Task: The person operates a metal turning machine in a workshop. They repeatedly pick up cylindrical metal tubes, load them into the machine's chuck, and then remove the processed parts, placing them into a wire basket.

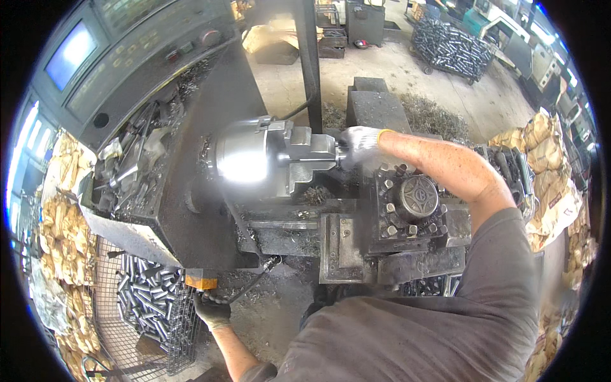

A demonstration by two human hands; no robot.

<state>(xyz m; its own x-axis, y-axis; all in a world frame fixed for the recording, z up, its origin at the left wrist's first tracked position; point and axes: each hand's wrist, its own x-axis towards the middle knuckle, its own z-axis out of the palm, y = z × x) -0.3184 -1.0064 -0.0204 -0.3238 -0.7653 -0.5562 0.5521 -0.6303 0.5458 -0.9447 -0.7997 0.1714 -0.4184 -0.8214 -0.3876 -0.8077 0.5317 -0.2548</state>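
Observation:
On the lathe, a shiny three-stepped-jaw chuck (254,156) faces right. My right hand (361,145), in a white glove, is closed at the front of the jaws around a short metal workpiece (342,155); most of that piece is hidden by the fingers. Low on the left, my left hand (213,310) wears a dark glove. Its fingers curl at the end of a black lever (248,286) that slants up toward the machine bed. An orange block (201,281) sits just above this hand.
A square tool post (407,207) with several bolts stands right of the chuck. Below left is a wire basket (105,286) of metal pieces. A chip-filled tray (137,165) and a control panel (73,60) are at left. A loaded cart (452,48) stands far back.

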